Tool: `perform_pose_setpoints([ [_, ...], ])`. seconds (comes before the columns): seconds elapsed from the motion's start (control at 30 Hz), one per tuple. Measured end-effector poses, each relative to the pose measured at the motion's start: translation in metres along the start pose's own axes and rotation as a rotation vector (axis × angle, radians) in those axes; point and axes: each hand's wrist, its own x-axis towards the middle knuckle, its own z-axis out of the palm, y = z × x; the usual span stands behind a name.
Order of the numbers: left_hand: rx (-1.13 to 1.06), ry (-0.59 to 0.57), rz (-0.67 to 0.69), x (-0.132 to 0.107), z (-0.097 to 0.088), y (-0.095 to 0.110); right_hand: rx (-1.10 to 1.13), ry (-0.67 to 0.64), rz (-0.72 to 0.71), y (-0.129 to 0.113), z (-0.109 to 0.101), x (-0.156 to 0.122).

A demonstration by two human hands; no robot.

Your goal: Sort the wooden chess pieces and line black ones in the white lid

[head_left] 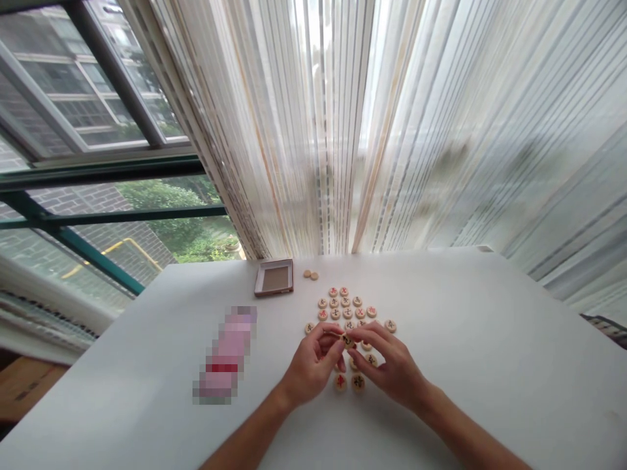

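Just above the white table, a round wooden Chinese chess piece with a black character is held up between my two hands. My left hand pinches it from the left with thumb and fingers. From the other side, my right hand closes its thumb and fingertips on the same piece. Rows of Chinese chess pieces with red and black characters lie beyond and under my hands, some partly hidden by the fingers. Nearest to me are a red-marked piece and a black-marked piece, side by side.
An open shallow box sits at the far left of the white table, with two blank-looking discs beside it. A blurred-out pink object lies to the left. Sheer curtains and a window border the back.
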Motion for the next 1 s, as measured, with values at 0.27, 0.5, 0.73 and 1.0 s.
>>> perform_pose_setpoints([
  [0.27, 0.107, 0.014, 0.006, -0.0023, -0.0079, -0.0007, -0.01, -0.008, 0.027, 0.0022, 0.0019, -0.0007],
  [0.5, 0.194, 0.042, 0.036, -0.0032, -0.0066, 0.0033, 0.023, -0.011, 0.07, 0.002, 0.0031, -0.0029],
  [0.73, 0.302, 0.04, 0.067, -0.0022, -0.0092, 0.0057, 0.037, -0.031, 0.087, -0.0006, -0.0002, -0.0008],
  [1.0, 0.321, 0.029, 0.07, -0.0033, -0.0052, 0.0071, 0.06, -0.053, 0.106, -0.0017, 0.0004, -0.0002],
])
